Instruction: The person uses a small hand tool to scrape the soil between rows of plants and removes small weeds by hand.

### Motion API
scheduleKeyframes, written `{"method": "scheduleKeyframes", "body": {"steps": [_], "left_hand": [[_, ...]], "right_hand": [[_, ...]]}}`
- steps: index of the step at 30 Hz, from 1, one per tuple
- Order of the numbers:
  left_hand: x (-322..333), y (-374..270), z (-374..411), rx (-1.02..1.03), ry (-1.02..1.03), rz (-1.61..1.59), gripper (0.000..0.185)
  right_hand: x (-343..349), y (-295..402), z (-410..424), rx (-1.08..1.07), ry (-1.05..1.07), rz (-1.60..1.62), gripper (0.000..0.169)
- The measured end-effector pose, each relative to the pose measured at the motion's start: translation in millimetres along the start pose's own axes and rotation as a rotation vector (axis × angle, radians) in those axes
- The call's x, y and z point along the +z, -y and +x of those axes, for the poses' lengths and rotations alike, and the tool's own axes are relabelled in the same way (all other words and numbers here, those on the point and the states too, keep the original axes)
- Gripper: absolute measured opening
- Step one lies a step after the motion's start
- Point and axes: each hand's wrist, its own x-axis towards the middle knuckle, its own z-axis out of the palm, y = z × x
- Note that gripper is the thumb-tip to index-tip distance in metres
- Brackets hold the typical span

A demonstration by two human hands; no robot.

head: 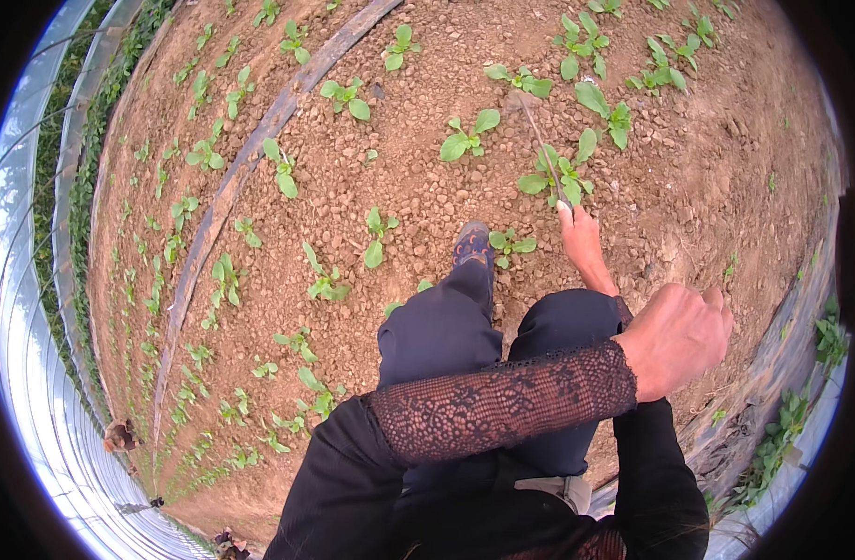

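My right hand [582, 241] is shut on the handle of a thin long-bladed hand tool [545, 145]; its exact kind is unclear. The tool passes over a leafy green seedling [571, 183], and its far end lies by another seedling [522, 80], blurred there. My left hand [679, 339] reaches across my body to the right, in a lace sleeve, above the right forearm. Its fingers are curled and face away, so whether it holds anything is hidden. A small seedling [511, 246] grows beside my shoe [473, 241].
Crumbly brown soil [427, 182] bears scattered seedlings all around. A flat dark drip tape [217, 210] curves along the left. Greenhouse film and hoops [21, 280] line the far left. Plastic sheeting [735, 434] lies at the right. Distant people, small and unclear, appear at lower left.
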Motion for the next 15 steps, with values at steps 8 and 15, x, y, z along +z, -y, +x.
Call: {"method": "scheduleKeyframes", "body": {"steps": [8,15], "left_hand": [[7,-4,3,0.020,-0.060,-0.014,0.011],[3,-2,1,-0.007,-0.026,-0.006,0.010]], "right_hand": [[0,-23,14,0.326,0.196,0.202,0.048],[-13,-17,-39,0.075,0.079,0.067,0.046]]}}
